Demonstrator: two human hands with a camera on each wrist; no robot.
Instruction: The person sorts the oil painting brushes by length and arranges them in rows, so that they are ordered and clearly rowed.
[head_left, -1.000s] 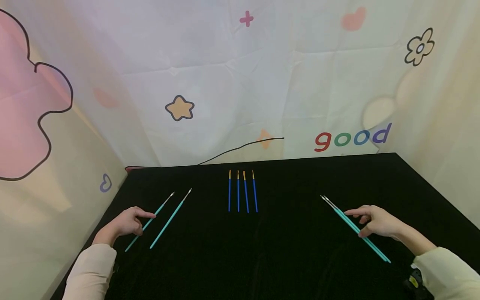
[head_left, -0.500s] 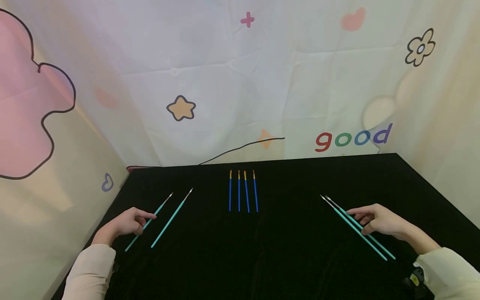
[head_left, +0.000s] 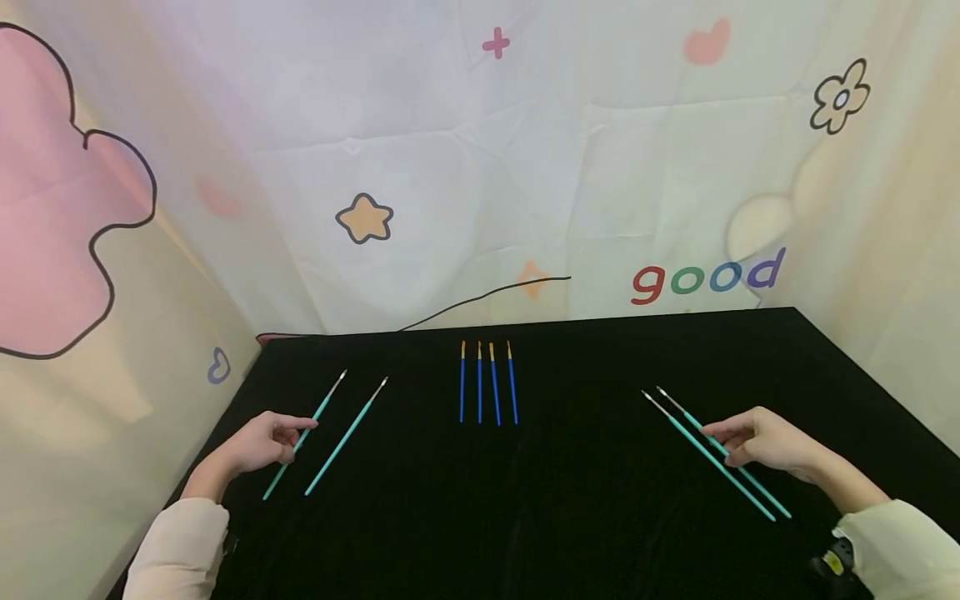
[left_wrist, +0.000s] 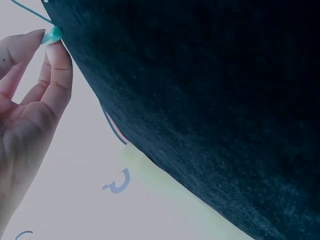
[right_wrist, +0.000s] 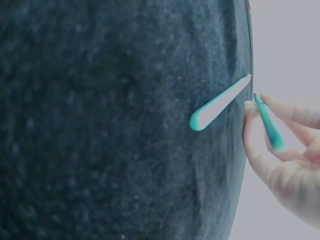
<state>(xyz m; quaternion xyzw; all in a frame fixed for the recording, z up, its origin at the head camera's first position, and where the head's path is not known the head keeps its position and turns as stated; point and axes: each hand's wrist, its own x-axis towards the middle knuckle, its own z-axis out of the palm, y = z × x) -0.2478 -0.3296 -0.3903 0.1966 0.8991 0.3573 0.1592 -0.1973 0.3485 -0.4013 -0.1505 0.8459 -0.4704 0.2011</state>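
My left hand [head_left: 264,442] pinches a slim turquoise paintbrush [head_left: 277,482] at the left of the table; its pale tip points away to the right. In the left wrist view its turquoise handle [left_wrist: 54,34] shows between thumb and fingertips. A second turquoise brush [head_left: 345,439] lies beside it, nearly parallel. On the right, my right hand [head_left: 765,437] holds another turquoise paintbrush [head_left: 767,493] between thumb and fingers, its tip slanting away to the left. Just left of this one lies a matching brush [head_left: 708,456], untouched, with a narrow gap between them.
Several blue brushes [head_left: 496,396] with golden ends stand in a row, side by side, at the back middle of the black cloth-covered table [head_left: 585,500]. A printed white curtain [head_left: 450,183] hangs behind the table and along both sides.
The brush in my right hand has come apart from its neighbour, shifting a little right. My left hand has moved its brush slightly away and to the right. The blue brushes stay put.
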